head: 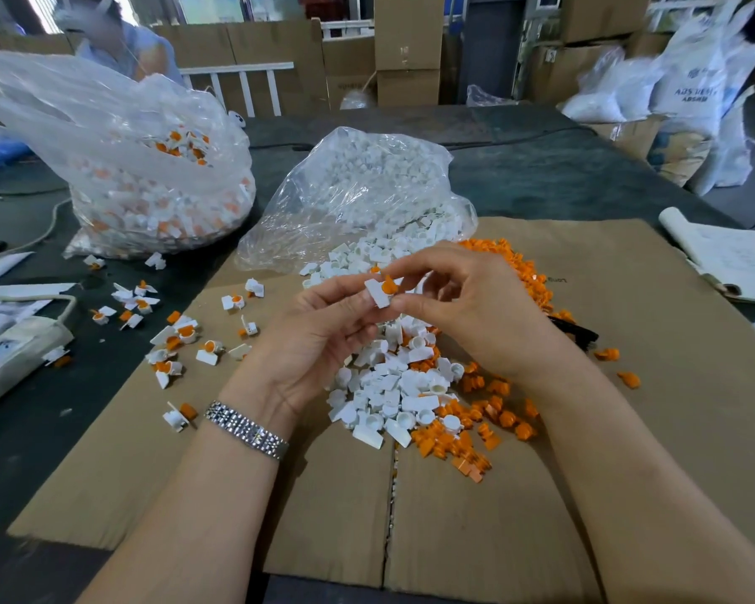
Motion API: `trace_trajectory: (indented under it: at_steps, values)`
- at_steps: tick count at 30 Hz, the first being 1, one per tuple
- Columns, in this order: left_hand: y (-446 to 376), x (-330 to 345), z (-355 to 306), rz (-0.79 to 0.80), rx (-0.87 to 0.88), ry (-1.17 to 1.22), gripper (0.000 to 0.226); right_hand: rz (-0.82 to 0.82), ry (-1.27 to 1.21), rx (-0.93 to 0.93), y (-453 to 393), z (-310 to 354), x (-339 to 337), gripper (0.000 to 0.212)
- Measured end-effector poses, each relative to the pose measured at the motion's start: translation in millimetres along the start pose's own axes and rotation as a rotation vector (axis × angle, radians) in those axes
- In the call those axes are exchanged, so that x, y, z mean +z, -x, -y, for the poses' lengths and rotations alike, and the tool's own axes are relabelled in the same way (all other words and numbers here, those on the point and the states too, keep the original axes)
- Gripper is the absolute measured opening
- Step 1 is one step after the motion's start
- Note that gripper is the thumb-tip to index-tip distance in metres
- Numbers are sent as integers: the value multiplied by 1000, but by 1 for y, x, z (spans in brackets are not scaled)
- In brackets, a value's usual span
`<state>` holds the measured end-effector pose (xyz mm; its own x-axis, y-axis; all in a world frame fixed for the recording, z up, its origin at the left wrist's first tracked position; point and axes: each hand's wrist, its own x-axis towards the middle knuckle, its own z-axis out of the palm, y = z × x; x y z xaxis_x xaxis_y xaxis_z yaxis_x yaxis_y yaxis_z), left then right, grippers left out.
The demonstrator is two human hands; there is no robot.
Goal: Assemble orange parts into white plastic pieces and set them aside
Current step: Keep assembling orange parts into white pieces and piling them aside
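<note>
A white plastic piece (378, 294) with an orange part (389, 285) sitting in it is held above the table's middle. My left hand (319, 329) pinches it from the left, and my right hand (476, 307) pinches it from the right with thumb and forefinger. Below my hands lies a heap of loose white pieces (393, 385). Loose orange parts (467, 433) spread along that heap's right side and up behind my right hand. Several assembled pieces (179, 337) lie scattered to the left.
A flattened cardboard sheet (628, 429) covers the dark table. A clear bag of white pieces (367, 189) lies behind my hands, and a bigger bag of assembled pieces (158, 185) stands at the back left. A power strip (14, 355) sits far left, papers (724, 255) far right. A person sits behind.
</note>
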<state>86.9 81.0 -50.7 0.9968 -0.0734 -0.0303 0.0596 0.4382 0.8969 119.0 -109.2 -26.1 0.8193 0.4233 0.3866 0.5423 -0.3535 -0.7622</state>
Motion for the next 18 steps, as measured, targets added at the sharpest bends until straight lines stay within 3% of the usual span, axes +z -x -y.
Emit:
trace_trajectory:
  at_steps: [7, 12, 18]
  values:
    - [-1, 4, 2, -91, 49, -77, 16, -74, 272, -117, 1, -1, 10, 19]
    - [-1, 3, -2, -98, 40, -40, 16, -122, 242, -121, 0, -1, 8, 17]
    - [-1, 4, -1, -175, 0, -74, 8, -37, 183, -103, 1, -3, 10, 27]
